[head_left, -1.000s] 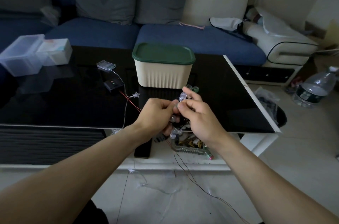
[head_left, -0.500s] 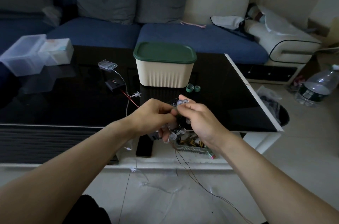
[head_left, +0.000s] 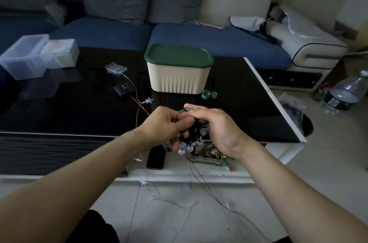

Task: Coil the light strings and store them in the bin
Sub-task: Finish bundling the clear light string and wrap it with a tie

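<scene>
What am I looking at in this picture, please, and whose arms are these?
There is no machine here: a person wears a camera on the head, so you look down along their own two arms. The left hand and right hand together hold a coiled light string with clear bulbs; a small green band sits at the fingertips, and thin wire hangs from the bundle to the floor. On the black table stand the cream bin with its green lid on, two green rings, a clear battery box, a black controller and a star light.
</scene>
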A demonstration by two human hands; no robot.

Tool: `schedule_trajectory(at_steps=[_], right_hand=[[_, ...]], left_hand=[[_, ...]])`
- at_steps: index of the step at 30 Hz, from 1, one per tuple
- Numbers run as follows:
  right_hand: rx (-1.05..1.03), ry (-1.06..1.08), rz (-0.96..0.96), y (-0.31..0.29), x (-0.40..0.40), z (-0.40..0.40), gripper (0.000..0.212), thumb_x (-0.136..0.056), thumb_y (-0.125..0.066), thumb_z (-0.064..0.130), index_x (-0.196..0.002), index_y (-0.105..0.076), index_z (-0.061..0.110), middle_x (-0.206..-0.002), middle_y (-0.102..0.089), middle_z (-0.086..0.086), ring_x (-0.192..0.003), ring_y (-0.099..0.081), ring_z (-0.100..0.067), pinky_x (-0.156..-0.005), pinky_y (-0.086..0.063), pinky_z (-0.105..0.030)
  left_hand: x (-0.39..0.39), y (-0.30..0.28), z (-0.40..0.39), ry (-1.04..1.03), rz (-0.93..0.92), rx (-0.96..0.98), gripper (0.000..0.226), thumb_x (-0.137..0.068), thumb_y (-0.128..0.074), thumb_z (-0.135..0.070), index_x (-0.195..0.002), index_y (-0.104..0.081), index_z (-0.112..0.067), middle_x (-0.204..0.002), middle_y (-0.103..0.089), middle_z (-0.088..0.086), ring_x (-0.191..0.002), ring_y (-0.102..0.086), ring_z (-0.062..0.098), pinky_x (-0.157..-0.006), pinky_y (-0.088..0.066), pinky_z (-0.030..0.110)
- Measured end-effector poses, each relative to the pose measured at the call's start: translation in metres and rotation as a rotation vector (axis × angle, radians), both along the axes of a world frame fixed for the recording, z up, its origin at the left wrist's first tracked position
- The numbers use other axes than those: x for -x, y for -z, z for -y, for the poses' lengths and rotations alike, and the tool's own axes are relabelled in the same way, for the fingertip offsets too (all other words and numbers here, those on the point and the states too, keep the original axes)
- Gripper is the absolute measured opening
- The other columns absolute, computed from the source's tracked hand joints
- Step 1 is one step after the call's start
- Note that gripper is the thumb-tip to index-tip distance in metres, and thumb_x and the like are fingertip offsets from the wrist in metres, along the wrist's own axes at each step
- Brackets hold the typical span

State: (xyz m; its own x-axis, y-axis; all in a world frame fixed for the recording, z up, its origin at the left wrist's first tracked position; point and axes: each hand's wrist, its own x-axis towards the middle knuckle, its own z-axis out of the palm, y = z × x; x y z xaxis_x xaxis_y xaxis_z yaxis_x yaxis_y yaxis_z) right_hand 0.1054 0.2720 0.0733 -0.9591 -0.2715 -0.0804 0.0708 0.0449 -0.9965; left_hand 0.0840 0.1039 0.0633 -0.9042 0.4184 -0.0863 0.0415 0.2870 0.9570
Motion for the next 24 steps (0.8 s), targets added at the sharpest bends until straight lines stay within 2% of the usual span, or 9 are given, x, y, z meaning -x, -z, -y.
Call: schedule_trajectory(at_steps=[1, 5, 8, 10, 12, 14, 17, 19, 24], right_hand=[[-0.010, 0.006, -0.028, 0.001, 0.001, 0.000, 0.032, -0.078, -0.061, 0.038, -0.096, -0.082, 0.021, -0.128, -0.068, 0.006, -0.124, -0.056, -0.001, -0.111, -0.033, -0.030], [0.073, 0.115, -0.075, -0.001, 0.008, -0.015, 0.026, -0.082, -0.071, 0.025, -0.108, -0.074, 0.028, -0.120, -0.071, 0.004, -0.120, -0.061, -0.013, -0.095, -0.044, -0.026], [-0.312, 0.046, -0.263, 0.001, 0.008, -0.023, 0.047, -0.087, -0.077, 0.015, -0.128, -0.062, 0.033, -0.135, -0.060, 0.013, -0.130, -0.050, -0.003, -0.094, -0.038, -0.014], [-0.494, -0.064, -0.373, 0.007, 0.008, -0.020, 0.052, -0.087, -0.078, 0.019, -0.134, -0.060, 0.028, -0.134, -0.060, 0.013, -0.122, -0.051, 0.010, -0.093, -0.039, -0.006], [-0.584, -0.122, -0.387, 0.010, 0.008, -0.018, 0.048, -0.088, -0.078, 0.026, -0.133, -0.062, 0.027, -0.125, -0.067, 0.012, -0.114, -0.059, 0.007, -0.096, -0.046, -0.012], [-0.674, -0.139, -0.352, 0.008, 0.010, -0.020, 0.050, -0.086, -0.080, 0.026, -0.133, -0.063, 0.030, -0.117, -0.070, 0.012, -0.109, -0.064, 0.003, -0.095, -0.050, -0.016], [-0.695, -0.117, -0.332, 0.005, 0.012, -0.022, 0.054, -0.082, -0.083, 0.020, -0.131, -0.062, 0.029, -0.102, -0.069, 0.014, -0.101, -0.066, 0.001, -0.086, -0.049, -0.010], [-0.701, -0.084, -0.387, 0.005, 0.012, -0.019, 0.048, -0.082, -0.083, 0.018, -0.124, -0.064, 0.029, -0.096, -0.068, 0.013, -0.095, -0.067, -0.001, -0.082, -0.052, -0.013], [-0.723, -0.093, -0.454, 0.002, 0.009, -0.011, 0.023, -0.088, -0.074, 0.009, -0.103, -0.064, 0.023, -0.097, -0.066, 0.010, -0.087, -0.065, -0.007, -0.078, -0.056, -0.028]], left_hand=[[0.000, 0.001, 0.000, -0.011, 0.025, -0.003, 0.023, -0.095, -0.063, -0.024, -0.076, -0.069, -0.012, -0.064, -0.066, 0.006, -0.037, -0.055, 0.019, -0.045, -0.049, 0.027], [0.004, 0.004, 0.003, -0.061, 0.118, 0.014, 0.033, -0.095, -0.063, -0.025, -0.079, -0.064, 0.003, -0.065, -0.068, 0.010, -0.037, -0.051, 0.021, -0.043, -0.046, 0.028], [0.005, 0.004, 0.002, -0.026, 0.149, 0.024, 0.031, -0.096, -0.061, -0.023, -0.082, -0.065, 0.004, -0.071, -0.070, 0.014, -0.038, -0.051, 0.024, -0.042, -0.046, 0.027], [0.003, 0.005, 0.001, 0.031, 0.134, 0.099, 0.031, -0.097, -0.060, -0.024, -0.087, -0.066, 0.005, -0.073, -0.072, 0.014, -0.041, -0.054, 0.025, -0.042, -0.047, 0.028], [0.002, 0.007, 0.000, 0.075, 0.128, 0.181, 0.031, -0.099, -0.057, -0.025, -0.089, -0.067, 0.002, -0.079, -0.074, 0.015, -0.043, -0.057, 0.026, -0.046, -0.047, 0.029], [0.002, 0.008, 0.002, 0.075, 0.150, 0.169, 0.031, -0.100, -0.055, -0.026, -0.088, -0.068, 0.000, -0.082, -0.074, 0.017, -0.043, -0.057, 0.027, -0.047, -0.047, 0.030], [0.002, 0.009, 0.003, 0.051, 0.180, 0.106, 0.039, -0.102, -0.050, -0.027, -0.088, -0.066, 0.005, -0.082, -0.074, 0.020, -0.038, -0.054, 0.025, -0.045, -0.046, 0.029], [0.003, 0.010, 0.003, 0.042, 0.217, 0.057, 0.043, -0.105, -0.044, -0.027, -0.095, -0.064, 0.010, -0.085, -0.072, 0.023, -0.037, -0.053, 0.025, -0.044, -0.046, 0.028], [0.008, 0.012, 0.005, 0.020, 0.301, -0.006, 0.042, -0.105, -0.042, -0.025, -0.108, -0.063, 0.011, -0.087, -0.073, 0.022, -0.044, -0.056, 0.027, -0.053, -0.047, 0.033]])
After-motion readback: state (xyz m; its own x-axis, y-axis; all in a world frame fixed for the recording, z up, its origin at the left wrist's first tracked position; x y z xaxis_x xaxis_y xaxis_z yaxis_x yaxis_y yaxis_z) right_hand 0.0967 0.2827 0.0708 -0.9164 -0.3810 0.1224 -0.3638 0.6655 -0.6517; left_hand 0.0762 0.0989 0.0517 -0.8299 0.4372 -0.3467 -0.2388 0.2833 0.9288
